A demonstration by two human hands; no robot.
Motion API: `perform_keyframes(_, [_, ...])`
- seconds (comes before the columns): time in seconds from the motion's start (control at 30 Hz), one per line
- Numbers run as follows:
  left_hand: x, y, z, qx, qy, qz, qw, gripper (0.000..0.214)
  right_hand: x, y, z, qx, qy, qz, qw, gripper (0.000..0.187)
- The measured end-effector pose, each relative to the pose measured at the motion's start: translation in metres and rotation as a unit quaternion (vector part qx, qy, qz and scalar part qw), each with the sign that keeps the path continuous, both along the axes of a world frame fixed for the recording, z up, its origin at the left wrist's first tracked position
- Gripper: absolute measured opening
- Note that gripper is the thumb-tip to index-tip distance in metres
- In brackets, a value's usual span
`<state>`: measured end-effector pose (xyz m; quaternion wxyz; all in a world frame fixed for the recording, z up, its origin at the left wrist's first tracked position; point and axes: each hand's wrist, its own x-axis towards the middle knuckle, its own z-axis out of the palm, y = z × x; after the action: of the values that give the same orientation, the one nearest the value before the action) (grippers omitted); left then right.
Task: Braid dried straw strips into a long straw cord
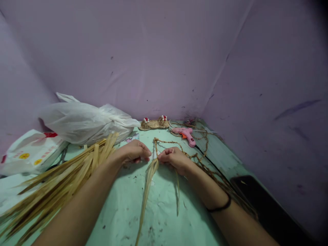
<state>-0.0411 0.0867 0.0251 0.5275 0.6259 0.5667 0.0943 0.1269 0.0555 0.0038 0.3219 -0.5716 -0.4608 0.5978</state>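
Note:
My left hand (135, 152) and my right hand (173, 158) meet at the middle of the pale green table (164, 208), both with fingers pinched. Between them they grip the end of a twisted straw rope (179, 145), where loose dried straw strands (148, 184) hang down toward me. The rope runs from the pinch up and off to the right, past the right wrist, which wears a black band (220, 206).
A pile of dried straw strips (58, 181) lies at the left. Behind it sit a white plastic bag (84, 123) and a printed packet (28, 153). Small woven straw sandals (154, 123) and a pink glue gun (186, 134) lie at the back. Purple cloth walls enclose the table.

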Motion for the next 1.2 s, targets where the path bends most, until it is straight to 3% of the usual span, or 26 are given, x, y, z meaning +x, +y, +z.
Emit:
perform_keyframes(0.1, [-0.004,0.000,0.005,0.004,0.003,-0.002,1.000,0.022,0.002,0.001,-0.001,-0.011,0.026,0.015,1.000,0.003])
perform_keyframes(0.3, [-0.003,-0.005,0.007,-0.052,0.037,-0.078,0.995,0.018,0.009,0.006,-0.008,-0.011,0.064,0.037,0.997,0.006])
perform_keyframes(0.43, [-0.008,-0.001,0.004,-0.083,-0.026,-0.080,0.993,0.028,0.011,0.005,-0.008,-0.010,0.096,0.047,0.994,0.009])
perform_keyframes(0.6, [-0.005,-0.003,0.009,-0.078,-0.005,-0.075,0.994,0.025,0.009,0.005,-0.008,-0.007,0.088,0.040,0.995,0.007])
perform_keyframes(0.8, [0.008,-0.011,0.016,-0.024,-0.015,-0.020,0.999,0.013,0.007,0.005,-0.008,-0.011,0.067,0.037,0.997,0.006])
perform_keyframes(0.9, [0.024,-0.023,0.014,0.064,0.043,-0.044,0.996,0.010,0.005,0.004,-0.008,-0.005,0.071,0.025,0.997,0.004])
perform_keyframes(0.97, [0.039,-0.035,0.010,0.163,0.134,-0.062,0.976,0.010,0.003,0.003,-0.008,-0.004,0.068,0.017,0.998,0.002])
perform_keyframes(1.03, [0.053,-0.049,0.008,0.255,0.231,-0.054,0.937,0.014,0.002,0.002,-0.008,-0.007,0.058,0.009,0.998,0.004])
perform_keyframes(1.1, [0.061,-0.057,0.007,0.305,0.273,-0.061,0.911,0.017,0.001,0.001,-0.008,-0.012,0.064,0.002,0.998,0.008])
perform_keyframes(1.2, [0.055,-0.052,0.011,0.285,0.227,-0.088,0.927,0.014,0.000,0.001,-0.007,-0.006,0.085,0.001,0.996,0.009])
